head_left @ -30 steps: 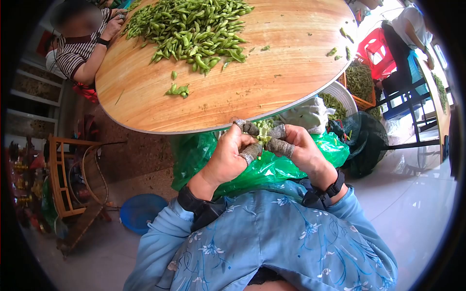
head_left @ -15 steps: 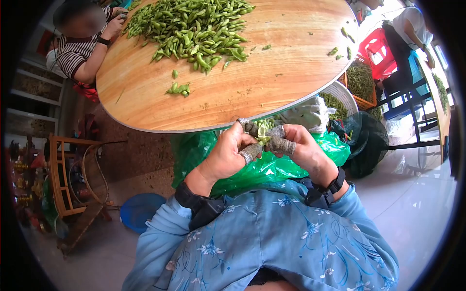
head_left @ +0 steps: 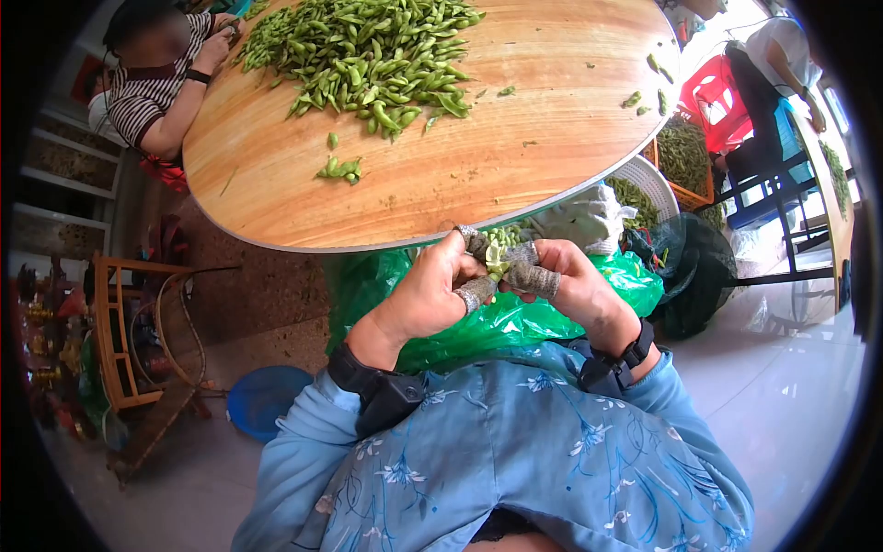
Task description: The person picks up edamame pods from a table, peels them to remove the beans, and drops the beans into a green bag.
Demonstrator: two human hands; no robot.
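Observation:
My left hand [head_left: 426, 293] and my right hand [head_left: 579, 287] meet just below the table's near edge, their fingertips in grey knitted finger covers. Between the thumbs and forefingers of both is a pale green edamame pod [head_left: 496, 255], which looks split; the fingers partly hide it. Under my hands a green plastic bag [head_left: 543, 322] spreads over my lap, and some green beans show behind the pod. A big heap of edamame pods [head_left: 368, 64] lies on the round wooden table [head_left: 441, 175] ahead.
A few loose pods [head_left: 340, 169] lie nearer on the table. At right stand a white basket [head_left: 658, 184] with pods and an orange crate [head_left: 682, 152]. A blue basin [head_left: 267, 402] and a wooden chair [head_left: 115, 336] are at left. A person in stripes [head_left: 164, 110] sits across.
Between my fingertips the pod has shifted slightly left and shows more of its pale side. Both hands stay in nearly the same place.

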